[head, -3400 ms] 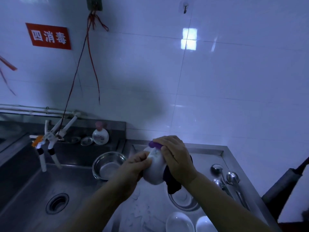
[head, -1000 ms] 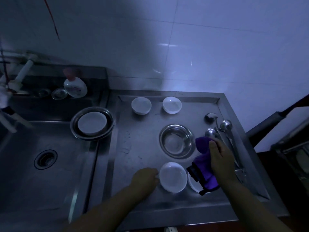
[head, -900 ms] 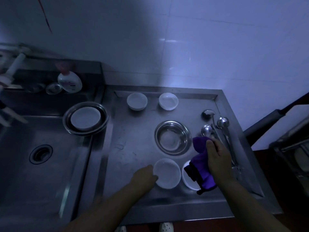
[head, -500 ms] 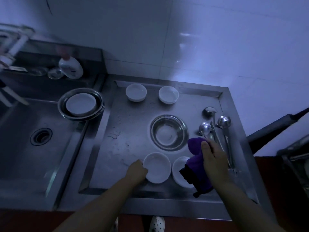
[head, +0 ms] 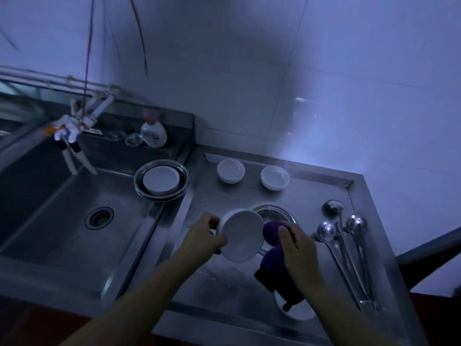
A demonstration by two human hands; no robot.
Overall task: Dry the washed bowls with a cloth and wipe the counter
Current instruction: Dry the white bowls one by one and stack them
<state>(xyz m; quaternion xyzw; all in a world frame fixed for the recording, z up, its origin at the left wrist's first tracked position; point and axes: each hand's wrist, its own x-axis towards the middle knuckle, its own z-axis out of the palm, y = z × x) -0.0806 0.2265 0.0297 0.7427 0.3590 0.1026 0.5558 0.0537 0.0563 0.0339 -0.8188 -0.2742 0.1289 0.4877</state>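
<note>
My left hand point(head: 202, 234) grips a white bowl point(head: 241, 238) by its left rim and holds it tilted above the steel counter point(head: 219, 283), its mouth turned toward me. My right hand point(head: 296, 248) holds a purple cloth point(head: 275, 258) against the bowl's right edge; the cloth hangs down below the hand. Two white bowls point(head: 230, 170) point(head: 275, 177) stand upright at the back of the counter. Another white bowl point(head: 299, 311) sits near the front edge, partly hidden by the cloth. A steel bowl point(head: 277, 213) lies behind the raised bowl.
Several metal ladles point(head: 346, 248) lie along the counter's right side. A sink point(head: 74, 221) lies to the left, with a steel basin holding a white bowl point(head: 161, 182) at its right rim. A soap bottle point(head: 153, 133) and a tap point(head: 72, 136) stand behind it.
My left hand has lifted the front white bowl off the counter and tilted it. My right hand has brought the purple cloth to its rim. The view has tipped up a little.
</note>
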